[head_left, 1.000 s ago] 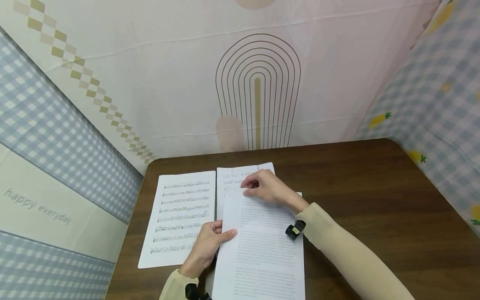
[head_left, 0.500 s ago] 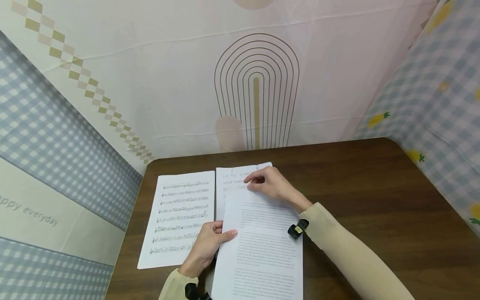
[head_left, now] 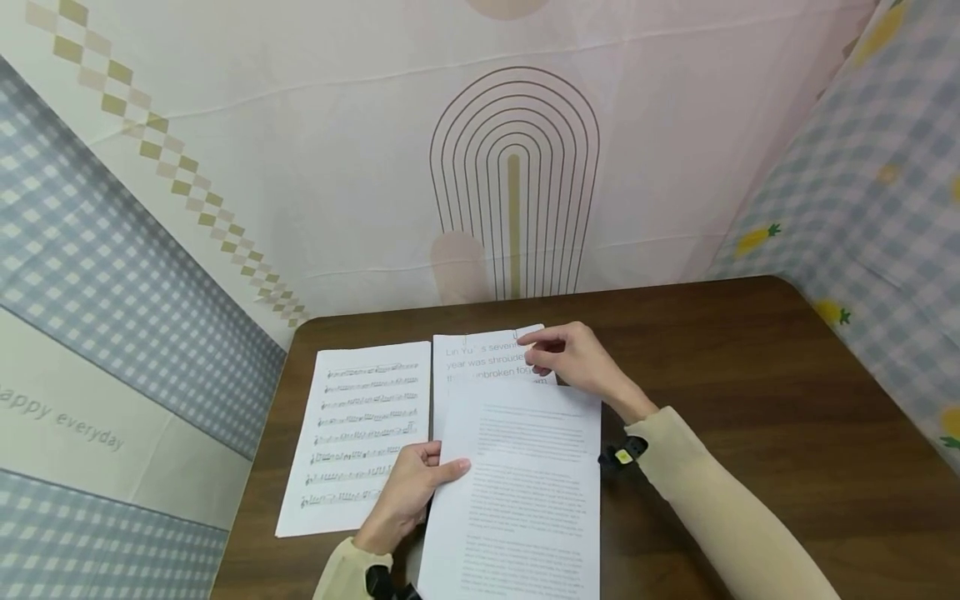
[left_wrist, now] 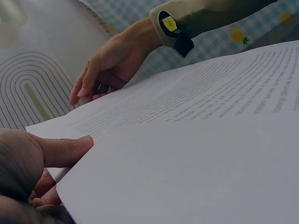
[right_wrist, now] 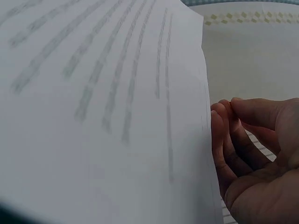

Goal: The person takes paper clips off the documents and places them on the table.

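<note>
My left hand [head_left: 405,496] grips a stack of printed paper [head_left: 525,483] by its left edge, thumb on top and fingers underneath. In the left wrist view the stack [left_wrist: 196,154] slants up off the table. Beyond its top edge, my right hand [head_left: 583,360] pinches a small gold-coloured clip [head_left: 531,347] between thumb and forefinger, most of it hidden by the fingertips. The right wrist view shows that hand [right_wrist: 261,154] just past the paper's edge, thumb and forefinger together. Behind the stack lies a large-print sheet [head_left: 480,360], partly covered, with clips along its top edge.
Sheet music [head_left: 363,433] lies to the left on the dark wooden table [head_left: 735,375], close beside the large-print sheet. A patterned cloth [head_left: 337,167] hangs behind the table, with checked cloth [head_left: 862,208] along the right side.
My right hand has moved up and right, away from the stack's top edge, with the small clip between its fingertips. More large print shows now. The left hand keeps its grip, nearly still.
</note>
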Action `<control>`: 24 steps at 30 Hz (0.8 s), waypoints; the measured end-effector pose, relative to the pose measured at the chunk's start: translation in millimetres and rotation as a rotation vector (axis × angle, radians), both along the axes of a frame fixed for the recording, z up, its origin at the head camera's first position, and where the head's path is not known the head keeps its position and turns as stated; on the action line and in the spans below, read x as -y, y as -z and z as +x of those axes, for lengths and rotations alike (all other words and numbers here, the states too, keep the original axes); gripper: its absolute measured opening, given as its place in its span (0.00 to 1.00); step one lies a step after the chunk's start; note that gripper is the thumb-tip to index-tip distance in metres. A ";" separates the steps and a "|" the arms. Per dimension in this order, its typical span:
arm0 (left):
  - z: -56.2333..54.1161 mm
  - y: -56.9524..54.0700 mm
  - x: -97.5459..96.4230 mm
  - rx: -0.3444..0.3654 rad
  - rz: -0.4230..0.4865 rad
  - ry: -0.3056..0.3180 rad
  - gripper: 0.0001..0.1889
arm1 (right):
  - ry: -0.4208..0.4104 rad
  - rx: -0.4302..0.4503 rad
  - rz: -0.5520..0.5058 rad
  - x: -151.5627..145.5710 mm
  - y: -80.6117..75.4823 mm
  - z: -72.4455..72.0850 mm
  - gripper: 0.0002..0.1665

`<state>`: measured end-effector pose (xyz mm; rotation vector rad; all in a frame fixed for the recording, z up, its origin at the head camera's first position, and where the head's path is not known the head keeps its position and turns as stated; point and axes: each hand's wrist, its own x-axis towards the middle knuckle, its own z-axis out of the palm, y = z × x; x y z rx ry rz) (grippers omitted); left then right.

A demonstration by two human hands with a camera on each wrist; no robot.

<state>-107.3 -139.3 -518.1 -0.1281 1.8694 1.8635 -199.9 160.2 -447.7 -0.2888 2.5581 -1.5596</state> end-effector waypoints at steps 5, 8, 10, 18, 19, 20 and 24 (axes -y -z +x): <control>-1.6 -0.4 1.7 0.003 0.004 -0.013 0.21 | 0.036 -0.022 -0.049 -18.4 1.7 4.3 0.16; -2.6 -0.6 2.6 0.001 0.011 -0.017 0.21 | 0.052 -0.048 -0.064 -30.0 4.6 7.7 0.16; -3.4 -0.5 3.5 0.001 0.013 -0.021 0.21 | 0.061 -0.055 -0.067 -38.2 7.3 10.1 0.16; -7.0 -0.9 9.6 0.003 -0.016 -0.072 0.22 | 0.115 -0.015 -0.043 -71.4 26.7 19.9 0.18; -7.5 -1.1 10.8 0.002 -0.022 -0.079 0.21 | 0.117 -0.008 -0.035 -75.6 29.7 21.0 0.18; -8.0 -1.5 11.8 0.003 -0.027 -0.086 0.21 | 0.120 -0.002 -0.027 -79.6 32.7 22.0 0.19; -9.8 -2.7 16.6 -0.001 -0.051 -0.109 0.21 | 0.128 0.022 0.007 -93.5 43.7 26.2 0.20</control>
